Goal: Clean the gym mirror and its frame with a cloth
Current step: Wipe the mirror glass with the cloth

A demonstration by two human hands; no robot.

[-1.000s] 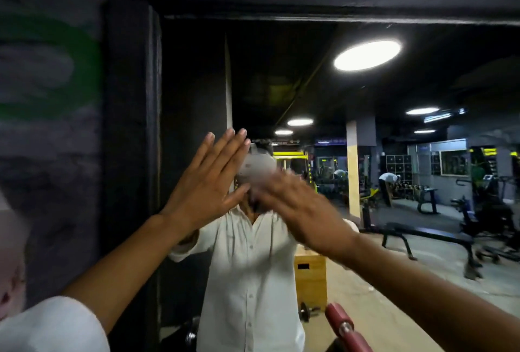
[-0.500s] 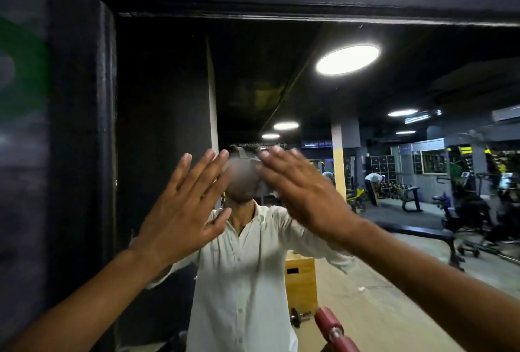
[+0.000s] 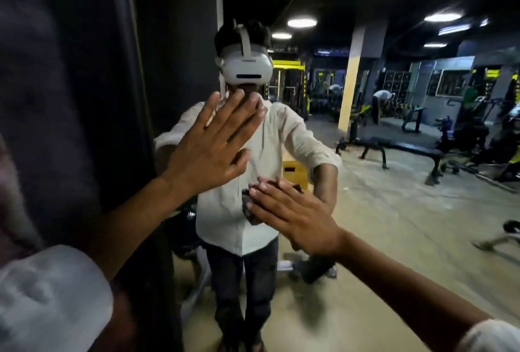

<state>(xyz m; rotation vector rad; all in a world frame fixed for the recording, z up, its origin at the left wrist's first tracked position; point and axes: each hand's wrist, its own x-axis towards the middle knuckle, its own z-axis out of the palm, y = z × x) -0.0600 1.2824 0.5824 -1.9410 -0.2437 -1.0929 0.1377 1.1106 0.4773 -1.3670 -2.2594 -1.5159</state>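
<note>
I have one view, from the camera worn on the person's head. It faces almost square into the mirror [image 3: 394, 211], tipped a little downward, and sits near enough that both outstretched arms reach the glass. The lens is wide, so the dark frame [image 3: 112, 98] bows down the left side of the view. The left hand [image 3: 208, 149] and right hand [image 3: 295, 219] enter from the bottom corners. In the reflection, upper middle, a white headset [image 3: 244, 67] on the wearer's head looks back at me.

hands [image 3: 208, 149] [image 3: 295, 216]: 2 | cloth [image 3: 247, 208]: 1 | mirror [image 3: 394, 225]: 1 | bench [image 3: 399, 151]: 1 | yellow box [image 3: 294, 175]: 1
</note>
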